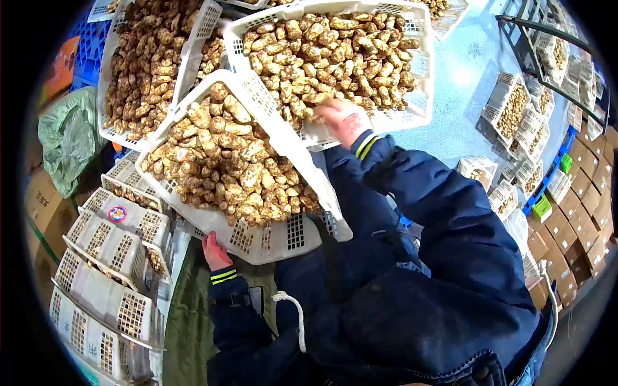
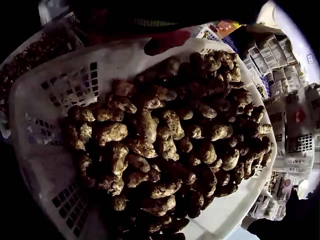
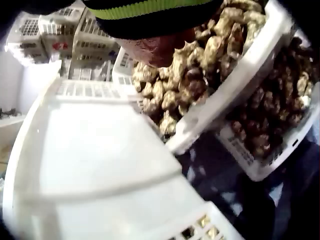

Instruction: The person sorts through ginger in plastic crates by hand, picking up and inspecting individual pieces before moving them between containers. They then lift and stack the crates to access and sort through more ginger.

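A white slatted plastic crate (image 1: 283, 253) sits tilted in front of me, heaped with knobbly, soil-stained tubers (image 1: 235, 170). My left hand (image 1: 215, 252) grips its near edge, and the left wrist view shows the thumb (image 2: 167, 43) over the rim. A second white crate (image 1: 421, 77) beyond it holds paler tubers (image 1: 328, 55). My right hand (image 1: 347, 121) is at that crate's near side, fingertips right at the tubers. In the right wrist view the hand (image 3: 155, 50) hides its own fingers, so I cannot tell whether they hold a tuber.
Another full crate (image 1: 103, 109) stands at the far left, near a green plastic bag (image 1: 69, 138). White crates (image 1: 103, 296) line the left side. More filled crates (image 1: 512, 109) and brown cartons (image 1: 579, 212) are at the right, past the blue floor (image 1: 460, 71).
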Demonstrator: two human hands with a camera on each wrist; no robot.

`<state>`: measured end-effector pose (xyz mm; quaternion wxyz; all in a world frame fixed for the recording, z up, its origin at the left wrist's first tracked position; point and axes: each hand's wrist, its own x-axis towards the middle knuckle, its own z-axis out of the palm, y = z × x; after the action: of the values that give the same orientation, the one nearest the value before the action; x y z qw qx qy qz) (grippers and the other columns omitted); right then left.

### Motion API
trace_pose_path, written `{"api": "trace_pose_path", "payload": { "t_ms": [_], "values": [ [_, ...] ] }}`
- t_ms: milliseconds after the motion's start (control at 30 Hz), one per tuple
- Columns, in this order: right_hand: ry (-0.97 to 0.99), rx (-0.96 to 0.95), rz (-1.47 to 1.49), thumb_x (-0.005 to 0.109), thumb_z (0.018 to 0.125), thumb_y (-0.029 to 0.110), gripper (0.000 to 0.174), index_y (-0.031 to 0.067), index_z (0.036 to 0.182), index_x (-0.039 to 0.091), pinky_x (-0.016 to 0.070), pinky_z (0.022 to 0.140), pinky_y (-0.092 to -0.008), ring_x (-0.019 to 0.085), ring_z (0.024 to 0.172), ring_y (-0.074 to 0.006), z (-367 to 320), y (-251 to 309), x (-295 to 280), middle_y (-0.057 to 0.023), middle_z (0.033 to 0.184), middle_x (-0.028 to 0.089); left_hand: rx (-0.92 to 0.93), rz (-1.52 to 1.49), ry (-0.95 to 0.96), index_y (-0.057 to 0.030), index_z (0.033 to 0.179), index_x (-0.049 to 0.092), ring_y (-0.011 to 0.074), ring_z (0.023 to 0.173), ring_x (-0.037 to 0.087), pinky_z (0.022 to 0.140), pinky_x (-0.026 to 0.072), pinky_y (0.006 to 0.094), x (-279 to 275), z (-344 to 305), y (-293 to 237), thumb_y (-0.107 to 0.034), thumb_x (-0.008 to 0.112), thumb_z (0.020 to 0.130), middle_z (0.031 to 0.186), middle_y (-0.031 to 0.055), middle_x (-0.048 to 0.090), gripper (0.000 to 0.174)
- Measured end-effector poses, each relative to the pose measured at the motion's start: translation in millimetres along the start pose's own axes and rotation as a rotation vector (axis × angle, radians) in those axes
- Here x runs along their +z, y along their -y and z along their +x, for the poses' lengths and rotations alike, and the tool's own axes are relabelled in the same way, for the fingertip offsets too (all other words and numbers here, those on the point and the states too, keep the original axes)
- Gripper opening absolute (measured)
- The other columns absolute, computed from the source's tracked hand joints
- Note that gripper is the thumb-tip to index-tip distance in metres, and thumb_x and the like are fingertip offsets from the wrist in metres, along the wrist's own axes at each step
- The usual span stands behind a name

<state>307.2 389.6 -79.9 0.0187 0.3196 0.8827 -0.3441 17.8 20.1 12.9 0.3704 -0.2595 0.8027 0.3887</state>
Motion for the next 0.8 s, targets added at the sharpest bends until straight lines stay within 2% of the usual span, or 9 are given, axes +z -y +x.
{"api": "trace_pose_path", "payload": {
  "t_ms": [100, 233, 300, 433, 500, 700, 733, 767, 800],
  "values": [
    [-0.259, 0.375, -0.292, 0.061, 0.075, 0.02, 0.04, 0.0133, 0.113, 0.051, 0.0454, 0.078, -0.0373, 0.056, 0.09, -0.0266, -7.8, -37.1, -16.2, -0.0098, 0.095, 0.057, 0.0, 0.008, 0.023, -0.0116, 0.11, 0.047, 0.0105, 0.073, 0.047, 0.064, 0.0379, 0.0263, 1.8, -0.2, 1.5, -0.021, 0.057, 0.08, 0.08, -0.002, 0.048, 0.034],
    [0.112, 0.498, -0.5, 0.062, 0.075, 0.026, 0.041, 0.0125, 0.113, 0.051, 0.0461, 0.074, -0.0383, 0.057, 0.089, -0.0275, 11.9, -62.1, -16.2, -0.0085, 0.092, 0.059, -0.002, 0.0, -0.003, -0.0123, 0.1, 0.05, 0.0076, 0.064, 0.04, 0.056, 0.0325, 0.0239, 5.3, -4.2, -5.8, -0.019, 0.057, 0.08, 0.075, -0.004, 0.044, 0.023],
    [-0.041, 0.526, -0.123, 0.06, 0.076, 0.02, 0.039, 0.0092, 0.113, 0.052, 0.0461, 0.078, -0.0368, 0.058, 0.09, -0.0289, 12.6, -77.0, -15.0, -0.0122, 0.098, 0.061, 0.022, 0.039, 0.028, -0.0118, 0.104, 0.05, 0.0075, 0.065, 0.04, 0.058, 0.0325, 0.0254, -1.5, -2.1, -2.5, -0.018, 0.058, 0.079, 0.074, -0.0042, 0.043, 0.027],
    [-0.303, 0.679, 1.287, 0.052, 0.075, 0.0, 0.045, -0.0001, 0.12, 0.048, 0.0452, 0.076, -0.0239, 0.057, 0.084, -0.0132, -5.3, -75.0, -21.1, -0.0086, 0.101, 0.061, -0.001, -0.03, -0.006, -0.0095, 0.107, 0.048, 0.0133, 0.081, 0.047, 0.07, 0.0375, 0.0298, 3.8, -0.4, 0.3, -0.021, 0.058, 0.078, 0.089, 0.0003, 0.05, 0.033],
    [-0.382, 0.734, 1.459, 0.047, 0.07, -0.009, 0.045, -0.0019, 0.114, 0.052, 0.0467, 0.061, -0.0228, 0.056, 0.067, -0.0107, -9.6, -70.9, -23.0, -0.0046, 0.087, 0.061, -0.02, 0.01, -0.009, -0.0084, 0.11, 0.046, 0.0184, 0.093, 0.047, 0.078, 0.0378, 0.0342, 2.1, -0.2, -0.2, -0.022, 0.058, 0.078, 0.102, 0.0039, 0.05, 0.037],
    [-0.389, 0.653, 1.824, 0.042, 0.078, 0.0, 0.046, -0.0004, 0.124, 0.043, 0.0419, 0.06, -0.0207, 0.051, 0.059, -0.0093, -3.9, -90.5, -6.9, -0.0018, 0.074, 0.056, 0.045, 0.032, 0.067, -0.0087, 0.115, 0.044, 0.0192, 0.098, 0.046, 0.081, 0.0362, 0.0361, -17.2, 15.6, 12.9, -0.025, 0.059, 0.077, 0.108, 0.0045, 0.05, 0.044],
    [-0.142, 0.297, 2.199, 0.047, 0.08, 0.002, 0.05, -0.0009, 0.128, 0.036, 0.0429, 0.066, -0.0242, 0.054, 0.069, -0.0117, -9.0, -104.0, 0.0, -0.0036, 0.078, 0.057, 0.036, 0.031, 0.074, -0.0089, 0.115, 0.044, 0.019, 0.098, 0.046, 0.081, 0.0364, 0.036, -18.5, 15.6, 14.6, -0.025, 0.059, 0.077, 0.107, 0.0039, 0.05, 0.044],
    [-0.233, 0.488, 1.898, 0.054, 0.081, 0.009, 0.057, 0.0011, 0.132, 0.03, 0.0429, 0.076, -0.0309, 0.056, 0.087, -0.0172, 0.3, -55.3, -30.6, -0.0086, 0.093, 0.058, 0.026, 0.03, 0.078, -0.0091, 0.115, 0.045, 0.0187, 0.098, 0.046, 0.08, 0.0367, 0.0359, -17.4, 12.3, 12.4, -0.024, 0.059, 0.078, 0.106, 0.0032, 0.051, 0.043],
    [-0.201, 0.459, 1.943, 0.056, 0.08, 0.012, 0.06, 0.0026, 0.133, 0.028, 0.0412, 0.081, -0.0342, 0.053, 0.096, -0.0199, -0.7, -40.2, -38.4, -0.0102, 0.102, 0.055, -0.016, -0.019, -0.003, -0.0101, 0.113, 0.046, 0.0172, 0.094, 0.048, 0.077, 0.0379, 0.0335, 0.7, -1.1, 0.1, -0.023, 0.06, 0.077, 0.102, 0.0016, 0.052, 0.04]
  ]
}}
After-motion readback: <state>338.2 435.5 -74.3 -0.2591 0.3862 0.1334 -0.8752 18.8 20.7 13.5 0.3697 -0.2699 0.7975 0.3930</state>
